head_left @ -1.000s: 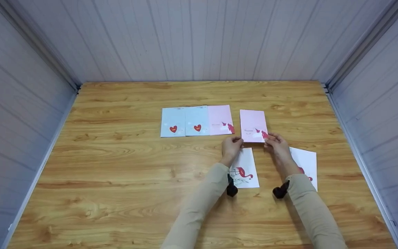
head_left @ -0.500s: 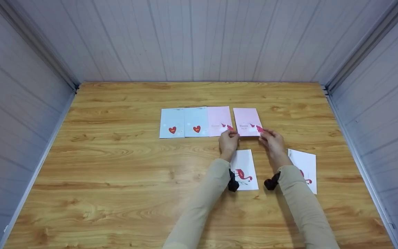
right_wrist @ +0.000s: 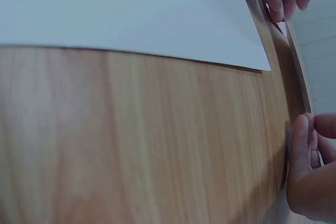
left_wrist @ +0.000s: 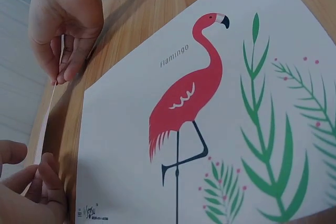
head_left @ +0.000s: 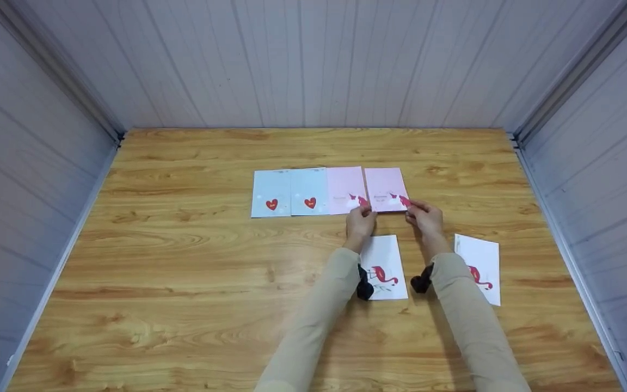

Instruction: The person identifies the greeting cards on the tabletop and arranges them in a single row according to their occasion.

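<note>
Between both hands is a pink card [head_left: 387,188] with a unicorn print at its lower right. My left hand [head_left: 360,224] pinches its near left corner, and my right hand [head_left: 426,220] pinches its near right corner. In the left wrist view the card shows edge-on, a thin strip [left_wrist: 46,124] from one hand's fingertips to the other's. Just left of it lies a second pink unicorn card [head_left: 343,188], with a narrow gap between them. Further left in the row are two pale blue heart cards, one [head_left: 309,188] beside the other [head_left: 271,190].
A white flamingo card [head_left: 387,256] lies below the hands, partly under the left wrist; it fills much of the left wrist view. Another flamingo card [head_left: 482,267] lies to the right, partly behind the right sleeve. Grey panel walls [head_left: 313,65] border the wooden table [head_left: 183,305].
Both hands have carried the pink card left and away from me, up to the row's right end. The other cards have stayed in place.
</note>
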`<state>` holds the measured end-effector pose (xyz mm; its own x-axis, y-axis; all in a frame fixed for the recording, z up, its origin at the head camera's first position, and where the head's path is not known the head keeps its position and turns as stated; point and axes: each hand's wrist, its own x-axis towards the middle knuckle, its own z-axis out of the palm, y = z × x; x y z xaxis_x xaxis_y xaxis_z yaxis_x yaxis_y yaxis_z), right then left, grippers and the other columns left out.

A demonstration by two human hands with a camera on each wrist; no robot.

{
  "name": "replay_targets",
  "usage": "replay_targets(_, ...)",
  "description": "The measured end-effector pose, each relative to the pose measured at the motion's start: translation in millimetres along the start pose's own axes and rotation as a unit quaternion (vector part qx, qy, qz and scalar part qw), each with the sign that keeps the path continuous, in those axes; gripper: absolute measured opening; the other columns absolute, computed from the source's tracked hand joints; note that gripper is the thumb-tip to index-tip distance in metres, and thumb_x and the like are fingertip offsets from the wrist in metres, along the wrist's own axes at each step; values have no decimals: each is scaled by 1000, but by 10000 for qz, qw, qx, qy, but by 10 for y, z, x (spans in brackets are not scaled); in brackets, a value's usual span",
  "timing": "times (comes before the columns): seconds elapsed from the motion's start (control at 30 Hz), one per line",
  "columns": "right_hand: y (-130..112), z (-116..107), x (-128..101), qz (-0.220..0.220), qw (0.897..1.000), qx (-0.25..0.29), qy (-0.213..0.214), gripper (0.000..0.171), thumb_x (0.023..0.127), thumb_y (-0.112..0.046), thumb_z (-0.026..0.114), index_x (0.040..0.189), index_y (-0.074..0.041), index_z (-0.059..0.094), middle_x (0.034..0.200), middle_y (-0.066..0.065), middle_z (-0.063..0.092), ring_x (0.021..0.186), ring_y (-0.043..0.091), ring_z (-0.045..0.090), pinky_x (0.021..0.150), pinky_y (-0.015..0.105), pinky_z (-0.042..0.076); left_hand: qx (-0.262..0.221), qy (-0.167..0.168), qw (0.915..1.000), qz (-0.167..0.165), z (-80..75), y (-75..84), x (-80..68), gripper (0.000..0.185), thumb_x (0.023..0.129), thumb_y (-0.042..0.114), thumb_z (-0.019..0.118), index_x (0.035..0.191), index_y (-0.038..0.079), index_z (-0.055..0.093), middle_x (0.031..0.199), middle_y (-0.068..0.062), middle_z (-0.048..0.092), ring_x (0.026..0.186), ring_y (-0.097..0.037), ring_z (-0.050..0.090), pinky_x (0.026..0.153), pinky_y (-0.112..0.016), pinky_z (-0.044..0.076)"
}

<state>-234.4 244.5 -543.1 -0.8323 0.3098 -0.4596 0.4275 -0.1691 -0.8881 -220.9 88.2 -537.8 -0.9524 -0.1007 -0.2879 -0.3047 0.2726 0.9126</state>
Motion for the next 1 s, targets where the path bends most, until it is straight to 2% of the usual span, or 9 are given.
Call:
replay_targets(0.17, 3, 37, 4, -190, 9993, -322, 74, 30, 85, 3, 51, 114, 5, 53, 95, 13, 53, 70, 12, 55, 65, 22, 47, -6, -260, 9996, -78, -4, 0, 11, 33, 86, 13, 53, 117, -1, 54, 105, -6, 57, 96, -14, 50, 83, -26, 40)
replay_targets(0.33, 23, 59, 30, -291, 9979, -552, 143, 28, 84, 2, 51, 112, 4, 56, 92, 14, 55, 70, 14, 56, 64, 21, 47, 68, -320, 9994, -57, -13, -5, 22, 33, 86, 12, 53, 117, -1, 54, 95, -4, 56, 86, -12, 49, 76, -24, 41)
replay_targets(0.43, 29, 68, 40, -313, 9970, -692, 143, 28, 84, 2, 51, 112, 3, 56, 93, 12, 54, 73, 14, 56, 65, 22, 47, 46, -330, 9994, -47, -19, -3, 22, 30, 86, 12, 53, 114, -1, 56, 86, -2, 54, 78, -11, 48, 67, -22, 41)
replay_targets(0.57, 29, 66, 43, -324, 9964, -773, 127, 28, 85, 2, 50, 112, 2, 56, 96, 11, 54, 75, 15, 55, 68, 23, 47, 27, -337, 9994, 5, -19, 0, 18, 17, 86, 11, 53, 98, 0, 60, 72, 1, 48, 65, -10, 44, 54, -20, 36)
replay_targets(0.67, 25, 62, 34, -360, 9962, -785, 118, 29, 84, 3, 51, 112, 2, 56, 97, 13, 54, 75, 15, 56, 68, 24, 47, 107, -341, 9993, 103, -13, -5, 23, 8, 85, 9, 53, 83, 3, 56, 66, 2, 42, 59, -9, 40, 50, -21, 32)
replay_targets(0.77, 27, 60, 23, -377, 9959, -823, 78, 29, 84, 3, 51, 113, 2, 56, 99, 13, 54, 75, 15, 56, 70, 25, 47, 183, -346, 9991, 154, -18, -5, 27, 13, 85, 9, 53, 91, 0, 59, 73, 0, 48, 66, -10, 44, 56, -20, 37)
replay_targets(0.9, 31, 55, 9, -385, 9959, -819, 13, 29, 84, 2, 51, 113, 1, 56, 102, 14, 53, 77, 14, 55, 72, 26, 46, 155, -362, 9991, 162, -27, 0, 28, 22, 85, 10, 53, 103, -3, 59, 79, -2, 50, 72, -11, 45, 61, -21, 38)
replay_targets(1.0, 36, 53, 4, -442, 9961, -761, 19, 29, 84, 2, 52, 112, 3, 55, 100, 15, 54, 75, 13, 55, 71, 25, 46, 159, -360, 9988, 283, -23, -6, 35, 14, 85, 9, 53, 92, -1, 60, 70, 0, 44, 65, -11, 42, 54, -21, 33)
